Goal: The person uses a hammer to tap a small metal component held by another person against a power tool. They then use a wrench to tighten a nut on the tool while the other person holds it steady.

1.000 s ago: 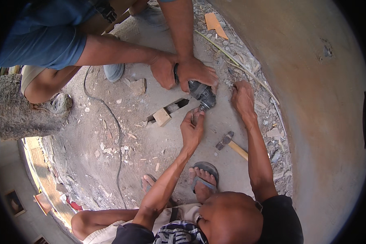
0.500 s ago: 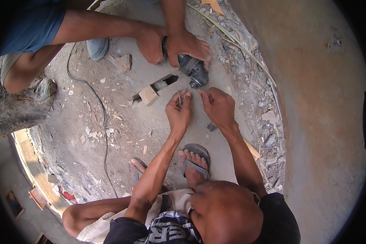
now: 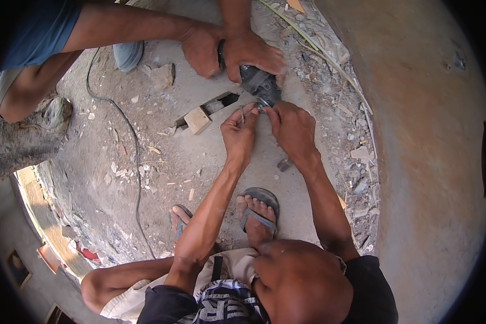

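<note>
A co-worker's hands (image 3: 251, 56) grip a dark angle grinder (image 3: 260, 85), its spindle pointing toward me. Just below that spindle, my left hand (image 3: 238, 127) pinches a thin metal piece (image 3: 242, 114). My right hand (image 3: 292, 129) is closed at the spindle's right, thumb and forefinger at its tip; what they grip is too small to make out. To the left, a pale wooden block (image 3: 197, 120) sits across a narrow dark slot (image 3: 227, 101) on the concrete. A hammer's head (image 3: 284, 164) shows beside my right wrist, its handle mostly hidden by my forearm.
A black cable (image 3: 125, 119) snakes over the dusty concrete (image 3: 178, 162). A log (image 3: 16, 151) lies at the left, near the co-worker's knee (image 3: 21, 100). Rubble (image 3: 362, 156) and a long stick (image 3: 335, 65) line the wall (image 3: 426, 162) on the right. My sandalled feet (image 3: 258, 216) are below.
My right hand has moved left from beside the rubble to the grinder's spindle, partly covering the hammer. My left hand left the spindle, then rose back toward it. The view has shifted.
</note>
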Motion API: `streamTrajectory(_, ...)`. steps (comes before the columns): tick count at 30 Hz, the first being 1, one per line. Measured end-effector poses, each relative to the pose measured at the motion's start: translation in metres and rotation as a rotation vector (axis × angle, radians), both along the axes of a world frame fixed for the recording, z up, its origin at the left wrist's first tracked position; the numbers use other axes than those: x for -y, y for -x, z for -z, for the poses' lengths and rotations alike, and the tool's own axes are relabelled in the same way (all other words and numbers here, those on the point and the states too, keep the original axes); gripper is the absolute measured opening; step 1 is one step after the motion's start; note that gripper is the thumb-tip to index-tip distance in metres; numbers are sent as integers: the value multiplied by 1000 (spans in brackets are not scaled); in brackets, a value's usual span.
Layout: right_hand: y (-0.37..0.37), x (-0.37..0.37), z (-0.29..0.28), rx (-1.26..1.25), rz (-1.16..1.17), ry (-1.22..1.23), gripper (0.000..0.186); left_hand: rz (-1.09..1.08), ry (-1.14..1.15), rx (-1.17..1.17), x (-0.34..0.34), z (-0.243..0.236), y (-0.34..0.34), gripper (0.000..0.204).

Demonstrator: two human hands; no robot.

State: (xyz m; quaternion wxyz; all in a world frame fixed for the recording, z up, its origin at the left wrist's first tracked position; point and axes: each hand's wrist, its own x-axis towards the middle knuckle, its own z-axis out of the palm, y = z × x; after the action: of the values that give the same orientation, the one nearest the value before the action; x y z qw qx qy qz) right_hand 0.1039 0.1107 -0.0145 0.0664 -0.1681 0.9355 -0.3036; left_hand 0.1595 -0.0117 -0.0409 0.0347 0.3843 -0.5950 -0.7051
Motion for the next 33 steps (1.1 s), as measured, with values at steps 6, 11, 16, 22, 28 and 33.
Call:
streamTrajectory(6,12,12,-26,0,-127,-259,18,25,22,-106,-5,10,-4,22)
streamTrajectory(11,17,27,-20,-68,-202,-414,18,58,30,-158,0,20,-10,25)
streamTrajectory(16,16,43,-37,-152,-222,-472,29,35,2,-103,-6,17,-13,28)
streamTrajectory(22,15,31,-31,-137,-204,-459,28,58,400,-143,-18,17,-24,28)
streamTrajectory(28,5,18,-16,-90,-179,-411,21,82,426,-35,-34,16,-59,20)
streamTrajectory(33,-4,17,-10,-114,-127,-402,19,269,875,-11,-21,24,-74,31)
